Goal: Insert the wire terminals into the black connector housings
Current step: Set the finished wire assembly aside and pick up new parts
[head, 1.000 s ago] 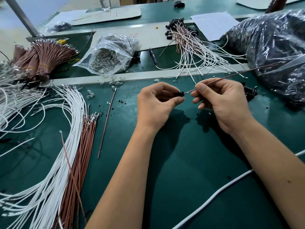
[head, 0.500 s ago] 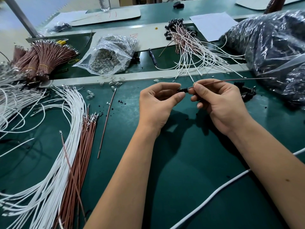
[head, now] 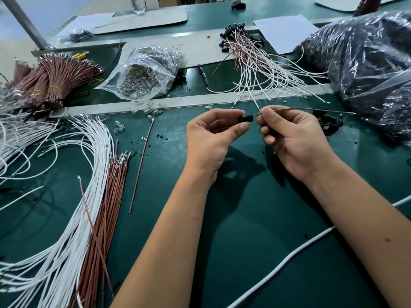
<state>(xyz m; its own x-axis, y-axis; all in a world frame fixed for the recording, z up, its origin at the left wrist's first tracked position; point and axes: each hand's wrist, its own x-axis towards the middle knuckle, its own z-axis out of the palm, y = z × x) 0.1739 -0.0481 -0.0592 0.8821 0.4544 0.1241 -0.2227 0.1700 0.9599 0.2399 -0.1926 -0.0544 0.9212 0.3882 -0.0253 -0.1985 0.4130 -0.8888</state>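
Note:
My left hand [head: 213, 136] pinches a small black connector housing [head: 246, 118] between thumb and fingertips, above the green table. My right hand [head: 293, 136] pinches a brown wire [head: 307, 110] near its terminal end, just right of the housing. The wire's terminal tip touches the housing's right face; whether it sits inside is hidden. The rest of the wire runs right, roughly level. Loose white wires [head: 93, 165] and brown wires [head: 109, 196] with metal terminals lie at my left. A few black housings [head: 331, 124] lie on the table behind my right hand.
A clear bag of small glass parts [head: 144, 74] lies at the back centre. Finished wire assemblies [head: 255, 63] fan out behind. A large plastic bag of black parts [head: 367, 63] fills the right. Bundled brown wires [head: 55, 81] lie back left. A white cable [head: 289, 261] crosses front right.
Both hands have risen slightly and drawn a little apart. The wire has swung from slanting upward to nearly level. The housing now shows more between my fingers.

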